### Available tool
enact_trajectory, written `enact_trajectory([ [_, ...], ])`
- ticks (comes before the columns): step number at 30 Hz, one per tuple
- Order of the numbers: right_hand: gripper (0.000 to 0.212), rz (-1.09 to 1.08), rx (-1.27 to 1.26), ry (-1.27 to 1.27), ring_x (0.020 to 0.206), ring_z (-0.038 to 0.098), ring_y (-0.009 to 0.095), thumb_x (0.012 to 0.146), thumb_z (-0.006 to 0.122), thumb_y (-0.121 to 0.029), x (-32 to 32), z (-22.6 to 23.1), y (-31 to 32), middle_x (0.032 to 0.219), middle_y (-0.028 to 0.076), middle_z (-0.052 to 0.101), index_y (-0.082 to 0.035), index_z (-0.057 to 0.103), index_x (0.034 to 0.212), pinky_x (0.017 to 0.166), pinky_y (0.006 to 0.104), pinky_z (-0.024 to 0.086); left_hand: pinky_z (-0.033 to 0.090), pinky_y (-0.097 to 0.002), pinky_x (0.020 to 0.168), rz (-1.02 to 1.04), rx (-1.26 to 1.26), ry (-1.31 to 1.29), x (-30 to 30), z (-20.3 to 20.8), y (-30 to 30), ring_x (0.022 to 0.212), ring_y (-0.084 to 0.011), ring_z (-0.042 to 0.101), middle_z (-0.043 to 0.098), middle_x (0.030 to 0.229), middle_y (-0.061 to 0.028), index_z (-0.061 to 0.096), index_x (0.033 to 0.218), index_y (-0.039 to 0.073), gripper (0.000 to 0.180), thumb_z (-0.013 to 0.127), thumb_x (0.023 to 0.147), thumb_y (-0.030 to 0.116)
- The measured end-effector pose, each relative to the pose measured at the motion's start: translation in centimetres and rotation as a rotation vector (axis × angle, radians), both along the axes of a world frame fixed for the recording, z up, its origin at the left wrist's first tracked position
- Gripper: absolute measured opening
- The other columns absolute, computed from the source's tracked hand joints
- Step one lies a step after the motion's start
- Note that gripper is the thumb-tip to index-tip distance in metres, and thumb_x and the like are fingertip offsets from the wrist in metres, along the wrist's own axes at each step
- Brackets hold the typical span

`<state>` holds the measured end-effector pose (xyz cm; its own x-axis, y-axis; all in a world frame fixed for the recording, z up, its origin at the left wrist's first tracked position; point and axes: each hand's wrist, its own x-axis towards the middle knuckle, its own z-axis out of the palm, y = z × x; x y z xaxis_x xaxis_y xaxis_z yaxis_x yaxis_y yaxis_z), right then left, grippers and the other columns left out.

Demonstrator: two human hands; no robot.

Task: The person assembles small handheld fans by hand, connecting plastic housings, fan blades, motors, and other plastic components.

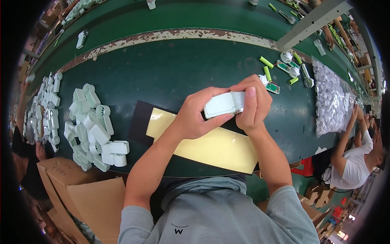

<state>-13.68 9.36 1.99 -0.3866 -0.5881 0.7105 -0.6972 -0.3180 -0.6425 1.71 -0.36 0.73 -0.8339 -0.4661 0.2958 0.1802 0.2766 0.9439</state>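
Observation:
Both of my hands hold one pale mint-white plastic housing (221, 105) above the table. My left hand (196, 112) wraps its left end, with the thumb along the near edge. On the right end, the fingers of my right hand (252, 101) curl round it and the thumb presses on top. That end is partly hidden by my fingers. Below my hands lies a yellow sheet (215, 148) on a dark mat (141, 122). Just beyond my right hand are green circuit boards (273, 87) and light-green battery cells (267, 73) with white round parts.
A heap of mint plastic housings (91, 126) lies at the left. A clear bag of small white parts (331, 97) stands at the right. Beyond the worn ledge (162, 37) runs a green belt (170, 18). A cardboard box (95, 203) is at lower left. Co-workers sit on both sides.

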Motion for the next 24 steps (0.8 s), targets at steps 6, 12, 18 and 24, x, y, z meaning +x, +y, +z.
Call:
enact_trajectory([
  [6, 0.036, 0.001, 0.002, -0.082, 0.059, 0.055, 0.02, 0.103, 0.042, -0.011, -0.2, -0.3, -0.1, 0.072, 0.013, 0.064, 0.003, 0.065, 0.079, 0.055, 0.0334, 0.043, 0.057, -0.0396, 0.074, 0.097, -0.407, 0.096, -0.4, -0.6, -0.3, 0.083, -0.0354, 0.072, 0.074, 0.099, -0.0157, 0.068, 0.117, 0.001, 0.049, 0.088, 0.078, 0.021],
  [12, 0.04, 0.048, 0.092, -0.15, 0.058, 0.053, 0.018, 0.105, 0.04, -0.016, -0.3, 0.1, 0.4, 0.071, 0.012, 0.061, 0.003, 0.068, 0.083, 0.054, 0.033, 0.041, 0.057, -0.0346, 0.069, 0.069, -0.331, 0.088, 0.0, -0.4, -0.4, 0.078, -0.0267, 0.073, 0.074, 0.094, -0.0143, 0.07, 0.116, 0.001, 0.044, 0.086, 0.081, 0.022],
  [18, 0.042, 0.11, 0.073, -0.396, 0.065, 0.056, 0.017, 0.108, 0.042, -0.023, -0.3, -1.2, -0.1, 0.08, 0.012, 0.064, 0.005, 0.071, 0.092, 0.06, 0.0312, 0.043, 0.051, -0.0263, 0.069, -0.1, 0.251, -0.141, 0.4, -0.3, -2.0, 0.079, -0.0096, 0.065, 0.073, 0.092, -0.0063, 0.07, 0.118, 0.0, 0.037, 0.078, 0.091, 0.025],
  [24, 0.036, 0.044, 0.257, -0.488, 0.073, 0.06, 0.018, 0.108, 0.046, -0.02, -0.4, -1.0, 0.6, 0.084, 0.012, 0.065, 0.004, 0.071, 0.096, 0.066, 0.0298, 0.046, 0.048, -0.025, 0.069, -0.146, 0.287, -0.193, 0.5, -0.1, -1.7, 0.081, -0.0073, 0.06, 0.07, 0.095, -0.0039, 0.067, 0.122, -0.002, 0.04, 0.075, 0.095, 0.027],
])
